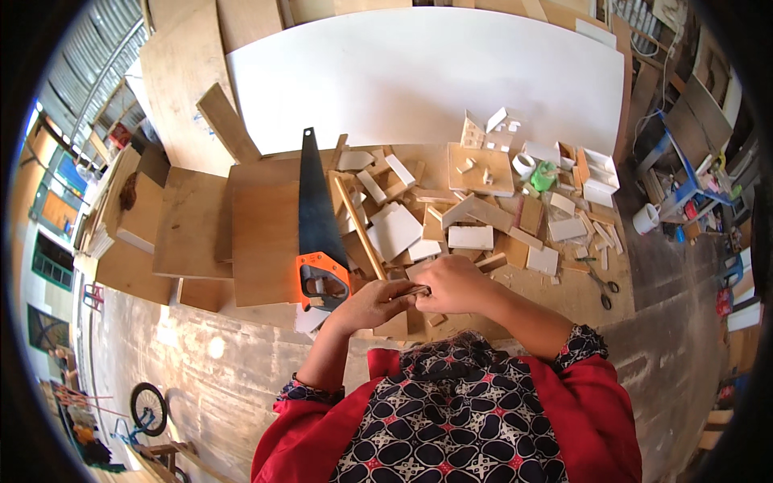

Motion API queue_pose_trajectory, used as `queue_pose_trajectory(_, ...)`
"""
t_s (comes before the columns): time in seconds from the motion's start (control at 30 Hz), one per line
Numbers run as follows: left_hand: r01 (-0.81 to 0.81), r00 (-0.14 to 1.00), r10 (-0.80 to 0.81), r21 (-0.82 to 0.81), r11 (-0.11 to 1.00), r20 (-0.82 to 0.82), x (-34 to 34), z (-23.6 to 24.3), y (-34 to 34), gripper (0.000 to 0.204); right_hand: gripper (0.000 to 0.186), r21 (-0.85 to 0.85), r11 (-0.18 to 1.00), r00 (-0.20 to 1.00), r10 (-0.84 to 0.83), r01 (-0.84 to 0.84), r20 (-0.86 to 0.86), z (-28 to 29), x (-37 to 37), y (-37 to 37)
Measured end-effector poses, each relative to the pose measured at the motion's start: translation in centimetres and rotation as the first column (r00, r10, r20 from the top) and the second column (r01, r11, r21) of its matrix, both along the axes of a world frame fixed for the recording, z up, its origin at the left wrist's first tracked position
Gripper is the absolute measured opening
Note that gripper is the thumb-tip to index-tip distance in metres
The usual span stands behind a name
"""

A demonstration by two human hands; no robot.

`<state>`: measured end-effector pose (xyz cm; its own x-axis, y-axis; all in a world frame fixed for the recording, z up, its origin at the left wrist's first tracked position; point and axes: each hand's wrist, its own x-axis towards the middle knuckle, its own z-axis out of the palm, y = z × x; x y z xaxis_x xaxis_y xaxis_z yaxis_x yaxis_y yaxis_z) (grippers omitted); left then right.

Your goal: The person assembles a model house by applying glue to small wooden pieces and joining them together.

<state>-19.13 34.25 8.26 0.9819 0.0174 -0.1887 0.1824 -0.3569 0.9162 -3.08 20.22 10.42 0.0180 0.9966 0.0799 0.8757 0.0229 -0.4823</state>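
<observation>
My left hand (373, 307) and my right hand (452, 285) meet at the near edge of the workbench, in front of my body. Between them is a small thin piece of wood (415, 291), mostly hidden by the fingers. Both hands are closed on it. Just left of my left hand lies a handsaw (318, 213) with a dark blade and an orange and black handle. A long wooden stick (360, 228) slants away beyond the left hand. Past the hands, white and brown wood offcuts (471, 237) lie heaped.
Scissors (604, 290) lie at the bench's right end. Farther back are a small model house (488, 129), a green object (543, 175), a tape roll (523, 166) and an open white box (597, 173). Brown boards (266, 233) cover the left side. A white panel (435, 76) stands behind.
</observation>
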Motion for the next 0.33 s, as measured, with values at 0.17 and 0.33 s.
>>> queue_pose_trajectory(0.17, -0.058, 0.979, 0.027, 0.151, 0.987, 0.201, -0.8, -2.7, -1.4, 0.029, 0.031, 0.039, 0.999, 0.997, 0.0, -0.003, 0.081, 0.4, -0.9, -1.1)
queue_pose_trajectory(0.33, -0.186, 0.979, 0.202, -0.238, 0.953, 0.04, -1.3, -2.5, -2.5, 0.028, 0.046, 0.492, 0.869, 0.986, -0.121, 0.048, 0.117, 2.4, 0.7, -3.6)
